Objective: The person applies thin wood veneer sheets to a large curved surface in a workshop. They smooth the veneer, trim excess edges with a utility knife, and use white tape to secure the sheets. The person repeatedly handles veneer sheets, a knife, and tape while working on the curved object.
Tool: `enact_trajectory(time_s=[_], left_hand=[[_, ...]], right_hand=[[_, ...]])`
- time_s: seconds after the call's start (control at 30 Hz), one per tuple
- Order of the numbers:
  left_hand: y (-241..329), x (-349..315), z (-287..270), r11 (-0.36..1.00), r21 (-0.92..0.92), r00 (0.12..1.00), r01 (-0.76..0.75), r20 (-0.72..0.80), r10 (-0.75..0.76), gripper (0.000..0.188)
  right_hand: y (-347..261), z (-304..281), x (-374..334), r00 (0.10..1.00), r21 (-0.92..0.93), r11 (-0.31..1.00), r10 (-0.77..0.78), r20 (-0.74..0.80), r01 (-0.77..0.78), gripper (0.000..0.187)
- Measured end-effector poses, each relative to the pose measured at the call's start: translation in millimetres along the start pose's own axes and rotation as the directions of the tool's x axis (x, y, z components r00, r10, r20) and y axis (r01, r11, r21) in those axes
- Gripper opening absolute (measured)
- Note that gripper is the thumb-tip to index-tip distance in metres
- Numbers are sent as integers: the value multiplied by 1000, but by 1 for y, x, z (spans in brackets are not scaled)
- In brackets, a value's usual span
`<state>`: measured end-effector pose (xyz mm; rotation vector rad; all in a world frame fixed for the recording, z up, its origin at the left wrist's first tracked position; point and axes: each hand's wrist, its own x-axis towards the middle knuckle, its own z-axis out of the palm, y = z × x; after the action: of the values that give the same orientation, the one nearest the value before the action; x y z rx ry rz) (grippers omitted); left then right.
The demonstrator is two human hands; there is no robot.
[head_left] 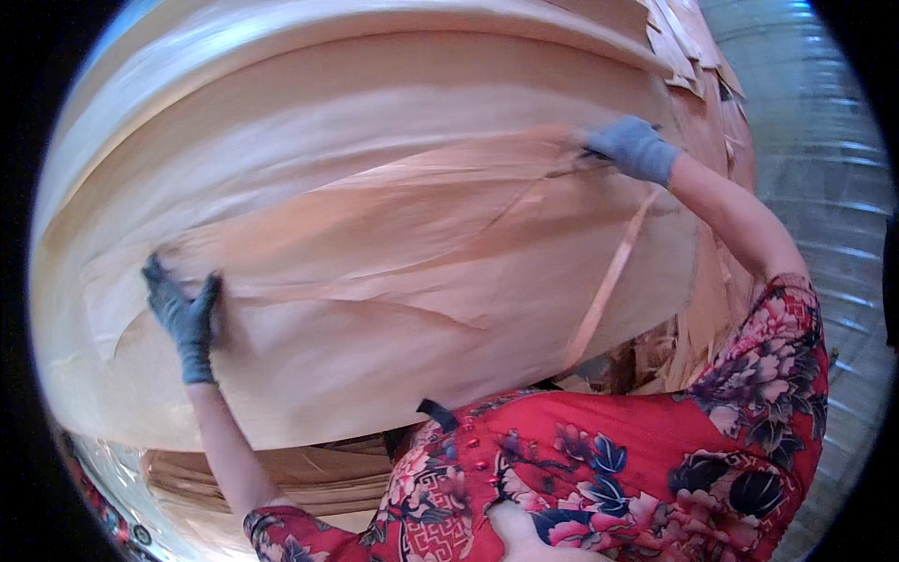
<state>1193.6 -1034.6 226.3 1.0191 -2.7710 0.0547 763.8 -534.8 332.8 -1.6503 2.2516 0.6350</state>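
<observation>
A wide stack of thin, pale wood veneer sheets (403, 375) spreads in front of me. Across its middle runs a narrower, orange-tinted veneer piece (375, 211), wrinkled and uneven along its edges. My left hand (184, 314), in a grey knit glove, lies at this piece's left end with thumb and fingers apart. At the far right, my right hand (632, 150), gloved in lighter grey, has its fingers bent over the piece's other end. Its fingertips are slightly blurred and partly hidden. A narrow loose veneer strip (611, 281) lies slanting below my right hand.
Behind the piece, a large veneer sheet (375, 28) curves up in a raised fold. Ragged veneer scraps (688, 47) hang at the right edge. Beneath the near edge is another veneer stack (309, 478). A grey, shiny ridged surface (805, 187) runs along the right.
</observation>
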Motion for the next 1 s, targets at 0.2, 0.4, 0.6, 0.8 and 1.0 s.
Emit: enact_trajectory(time_s=[0.2,0.4,0.6,0.8,1.0], left_hand=[[40,8,-1,993,-82,996,89,13,-88,111],[53,7,0,971,-167,985,171,-5,-174,121],[53,6,-10,932,-317,983,177,7,-184,124],[56,6,-11,926,-310,976,215,24,-218,124],[55,6,-10,942,-248,974,227,62,-218,122]], right_hand=[[-92,-61,76,938,333,936,9,-347,115,19],[-269,-138,228,860,249,877,-281,-425,410,12],[-340,-183,286,761,-26,874,-437,-480,485,9],[-349,-183,290,838,-79,909,-409,-362,409,14],[-312,-161,264,940,-18,966,-255,-228,258,17]])
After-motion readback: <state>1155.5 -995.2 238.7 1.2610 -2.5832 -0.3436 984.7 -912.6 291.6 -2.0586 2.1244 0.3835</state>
